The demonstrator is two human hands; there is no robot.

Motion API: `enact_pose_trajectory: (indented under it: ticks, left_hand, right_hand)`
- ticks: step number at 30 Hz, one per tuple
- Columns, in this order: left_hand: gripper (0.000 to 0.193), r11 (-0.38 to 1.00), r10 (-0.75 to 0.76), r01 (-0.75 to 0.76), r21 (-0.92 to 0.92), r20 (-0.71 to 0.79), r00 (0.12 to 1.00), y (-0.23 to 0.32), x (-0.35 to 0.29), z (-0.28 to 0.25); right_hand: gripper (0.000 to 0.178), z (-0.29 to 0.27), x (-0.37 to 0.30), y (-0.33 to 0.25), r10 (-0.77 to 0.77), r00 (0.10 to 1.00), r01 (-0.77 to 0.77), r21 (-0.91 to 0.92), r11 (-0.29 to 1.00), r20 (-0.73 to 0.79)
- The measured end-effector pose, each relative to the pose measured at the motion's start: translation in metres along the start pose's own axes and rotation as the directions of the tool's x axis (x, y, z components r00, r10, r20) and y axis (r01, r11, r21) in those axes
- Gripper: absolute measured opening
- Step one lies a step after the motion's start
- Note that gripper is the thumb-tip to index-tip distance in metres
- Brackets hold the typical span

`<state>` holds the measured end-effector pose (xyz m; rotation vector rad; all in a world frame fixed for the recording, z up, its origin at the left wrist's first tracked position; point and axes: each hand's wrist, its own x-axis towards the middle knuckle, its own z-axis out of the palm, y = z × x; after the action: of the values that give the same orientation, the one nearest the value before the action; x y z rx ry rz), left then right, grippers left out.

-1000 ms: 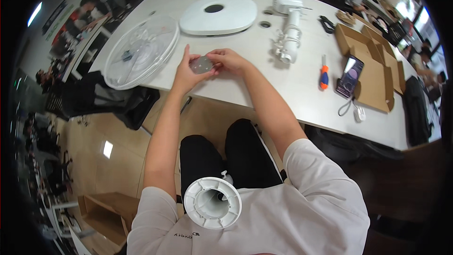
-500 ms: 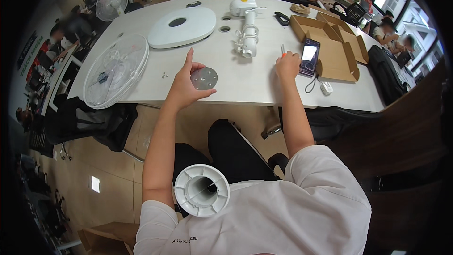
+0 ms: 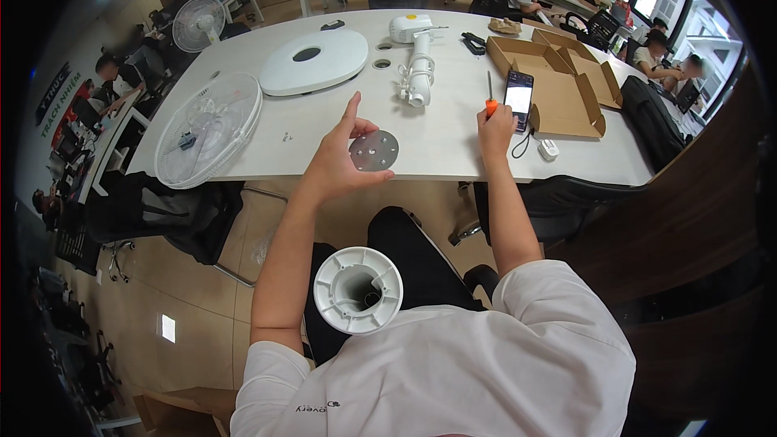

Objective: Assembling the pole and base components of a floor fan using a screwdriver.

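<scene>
Grey disc [image 3: 374, 151] and screwdriver [image 3: 491, 106] in separate hands [image 3: 336, 160] [image 3: 497, 128]

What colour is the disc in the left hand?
The disc is grey, best seen in the head view.

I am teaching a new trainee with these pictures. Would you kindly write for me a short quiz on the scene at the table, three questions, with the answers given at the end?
1. Which of the person's hands holds the round grey plate?

2. Choose one. The right hand holds:
A. a hammer
B. a screwdriver
C. a cup

3. True or false: the screen of the phone is lit.

Key:
1. The left hand.
2. B
3. True.
</scene>
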<state>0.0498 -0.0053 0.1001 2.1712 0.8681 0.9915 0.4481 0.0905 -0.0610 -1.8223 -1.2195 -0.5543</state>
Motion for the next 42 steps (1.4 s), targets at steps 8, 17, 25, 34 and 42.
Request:
enact_pose_trajectory:
  ticks: [8,17,25,34,42]
  left_hand:
    - [0.139,1.000,-0.005,0.006,0.027,-0.034,0.999,0.011,-0.016,-0.011]
    - [0.141,0.980,-0.042,0.021,-0.196,-0.107,0.993,0.073,-0.082,-0.061]
    - [0.146,0.996,-0.060,0.060,0.059,0.000,0.998,0.135,-0.158,-0.076]
    - [0.145,0.989,-0.110,0.113,0.093,-0.034,0.993,0.146,-0.206,-0.057]
    - [0.142,0.987,-0.059,0.065,0.146,-0.043,0.997,0.157,-0.217,-0.044]
  right_hand:
    - [0.023,0.007,0.033,-0.018,-0.151,0.983,0.143,0.083,0.986,0.100]
    - [0.015,-0.071,0.004,-0.136,-0.285,0.958,0.169,0.726,0.667,0.039]
    - [0.027,-0.204,-0.106,-0.222,-0.662,0.384,-0.806,0.583,0.100,0.644]
    - [0.029,-0.266,-0.148,-0.230,-0.808,0.289,-0.780,0.616,0.112,0.513]
    - [0.026,-0.279,-0.149,-0.231,-0.719,0.264,-0.780,0.581,0.232,0.642]
